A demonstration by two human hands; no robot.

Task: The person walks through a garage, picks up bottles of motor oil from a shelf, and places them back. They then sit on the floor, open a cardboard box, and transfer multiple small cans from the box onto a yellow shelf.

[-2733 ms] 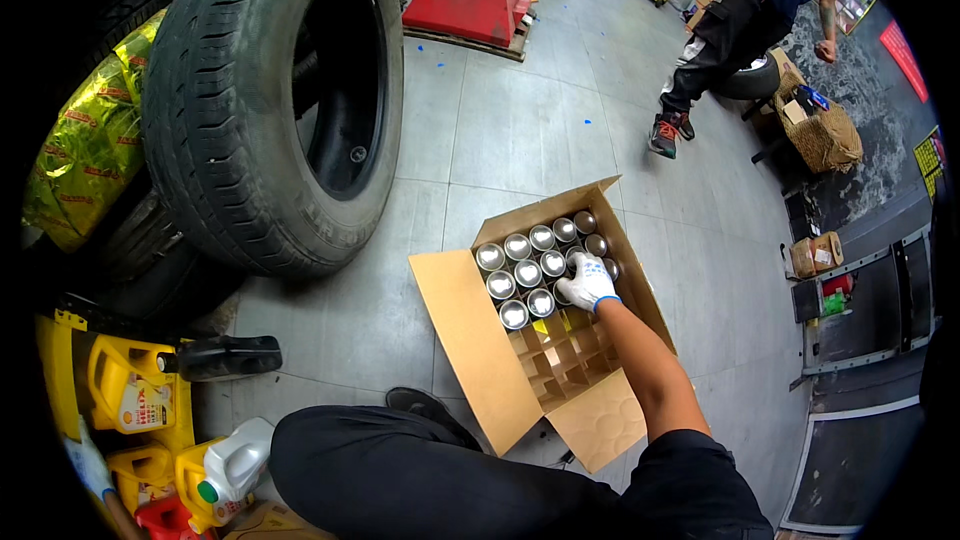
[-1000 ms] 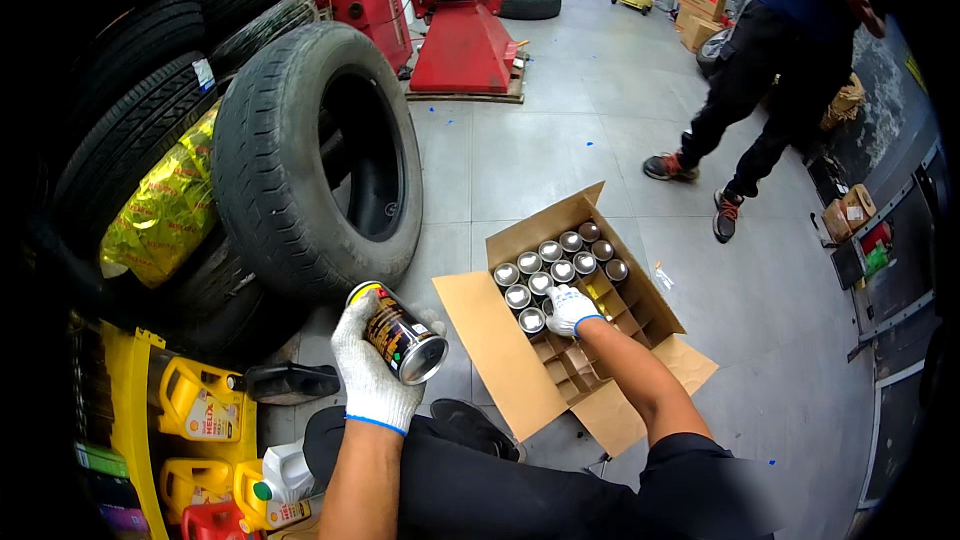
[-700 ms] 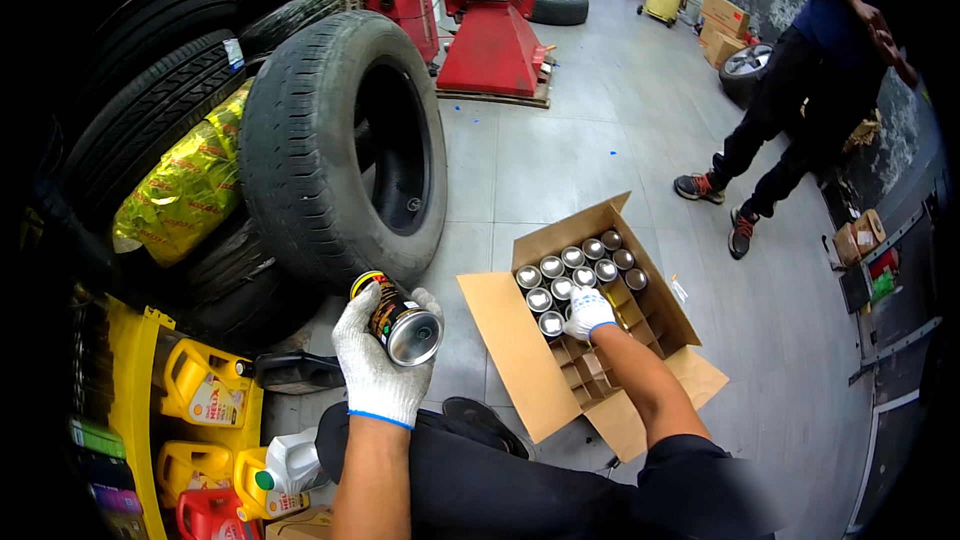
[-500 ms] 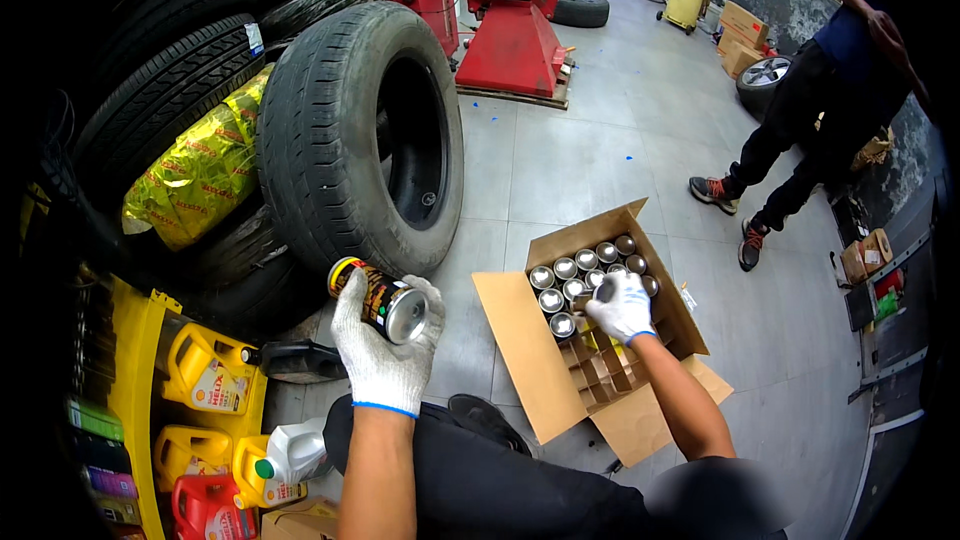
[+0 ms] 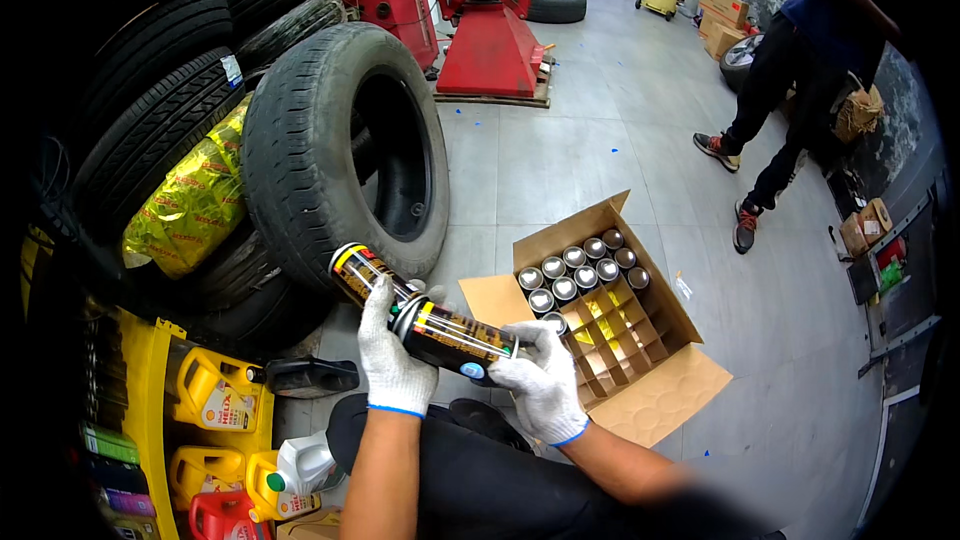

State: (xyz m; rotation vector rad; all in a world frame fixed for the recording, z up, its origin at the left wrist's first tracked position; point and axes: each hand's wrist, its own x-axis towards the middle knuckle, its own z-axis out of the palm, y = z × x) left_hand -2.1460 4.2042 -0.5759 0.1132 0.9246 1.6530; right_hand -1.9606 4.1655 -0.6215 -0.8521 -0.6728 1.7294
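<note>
Concrete workshop floor (image 5: 560, 160). Left hand (image 5: 393, 365) and right hand (image 5: 540, 390) each clamped on one spray can: keep both cans (image 5: 455, 335) level above carton (image 5: 640, 410).

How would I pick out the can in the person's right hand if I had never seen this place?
Find the big tyre leaning upright at left, then the open cardboard box on the floor beside it. Between them two gloved hands meet; the right hand grips a dark can with yellow bands, lying sideways, unlike the upright silver-topped cans in the box.
</note>
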